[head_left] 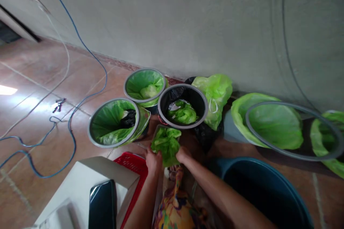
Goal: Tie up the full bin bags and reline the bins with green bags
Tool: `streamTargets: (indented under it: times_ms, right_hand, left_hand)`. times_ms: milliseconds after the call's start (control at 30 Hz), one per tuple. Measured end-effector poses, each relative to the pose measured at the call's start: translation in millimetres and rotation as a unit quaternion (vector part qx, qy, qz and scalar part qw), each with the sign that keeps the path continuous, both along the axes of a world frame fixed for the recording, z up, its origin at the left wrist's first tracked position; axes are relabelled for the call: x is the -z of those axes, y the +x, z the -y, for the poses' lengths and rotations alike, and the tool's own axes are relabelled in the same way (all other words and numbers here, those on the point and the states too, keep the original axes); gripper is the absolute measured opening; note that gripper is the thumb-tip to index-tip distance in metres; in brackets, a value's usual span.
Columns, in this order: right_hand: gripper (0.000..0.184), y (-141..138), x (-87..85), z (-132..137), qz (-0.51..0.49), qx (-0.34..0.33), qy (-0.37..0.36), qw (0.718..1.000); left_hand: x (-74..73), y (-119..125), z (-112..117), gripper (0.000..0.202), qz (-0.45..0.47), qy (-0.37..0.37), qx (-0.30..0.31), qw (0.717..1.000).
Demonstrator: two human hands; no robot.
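Low in front of me, my left hand (154, 161) and my right hand (184, 154) grip opposite sides of a crumpled green plastic bag (167, 144). The fingers of both look closed, though they are partly hidden. A thin edge around the bag looks like the rim of a small container, mostly covered. Just beyond stands a black bin (202, 111) with a crumpled green bag (185, 112) inside. To its left are two grey-rimmed bins, a nearer one (92, 137) and a farther one (125, 85), both lined with green bags.
A tied green bag (215, 93) leans by the wall. At right are a green-lined grey bin (233, 128), a loose grey ring (285, 154) and a blue tub (285, 175). A phone (102, 204) lies on a white box (77, 182), beside a red basket (131, 159). Keys (57, 105) and blue cable (71, 128) lie left.
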State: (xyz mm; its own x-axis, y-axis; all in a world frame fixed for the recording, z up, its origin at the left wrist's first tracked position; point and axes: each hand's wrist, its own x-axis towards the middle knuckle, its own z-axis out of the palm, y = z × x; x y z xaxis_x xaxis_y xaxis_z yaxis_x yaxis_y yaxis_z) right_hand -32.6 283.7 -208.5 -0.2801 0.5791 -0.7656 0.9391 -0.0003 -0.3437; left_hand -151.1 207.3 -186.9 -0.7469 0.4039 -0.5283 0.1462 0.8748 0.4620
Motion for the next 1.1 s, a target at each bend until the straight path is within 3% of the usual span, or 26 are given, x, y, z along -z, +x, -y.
streamTargets:
  times_ms: [67,167,233,300,400,500,567,633,767,867,967,1033,1100]
  right_hand:
    - [0.026,2,-2.6,1,-0.026,0.045,0.018,0.998]
    - [0.024,18,-34.8,-6,-0.201,0.149,0.042,0.967]
    - [0.025,35,-67.8,-13,-0.360,0.219,-0.017,0.907]
    - [0.028,55,-102.2,-17,-0.454,0.286,-0.102,0.838]
    - [0.024,90,-147.0,-20,-0.475,0.421,-0.139,0.760]
    - [0.016,128,-182.5,-21,-0.476,0.493,-0.131,0.716]
    - [0.016,151,-204.3,-21,-0.485,0.509,-0.119,0.701]
    - [0.018,170,-226.2,-18,-0.497,0.512,-0.095,0.694]
    - [0.023,197,-268.8,-4,-0.520,0.507,-0.082,0.682]
    - [0.023,211,-293.0,12,-0.549,0.500,-0.081,0.665]
    - [0.021,226,-304.4,23,-0.579,0.490,-0.040,0.650]
    - [0.020,239,-305.0,24,-0.591,0.495,0.008,0.637]
    - [0.022,254,-301.8,22,-0.596,0.508,0.068,0.619]
  left_hand:
    - [-1.9,-6,0,0.068,0.013,-0.011,0.008,1.000]
    - [-3.5,-9,5,0.069,0.029,0.008,0.000,1.000]
    - [-2.7,-5,12,0.066,0.032,0.035,-0.010,0.999]
    - [0.3,2,20,0.062,0.033,0.070,-0.021,0.997]
    - [4.5,12,30,0.059,0.047,0.117,-0.029,0.992]
    - [-7.0,18,29,0.057,0.085,0.157,-0.033,0.983]
    - [-32.9,21,21,0.057,0.128,0.215,-0.023,0.968]
    - [-75.2,27,9,0.059,0.184,0.301,0.014,0.935]
    - [-180.7,56,-16,0.069,0.288,0.438,0.230,0.820]
    - [-237.9,95,-28,0.086,0.346,0.437,0.374,0.741]
    - [-262.1,139,-36,0.087,0.404,0.375,0.462,0.695]
    - [-267.3,165,-37,0.080,0.423,0.336,0.486,0.686]
    - [-269.8,186,-35,0.080,0.452,0.319,0.466,0.691]
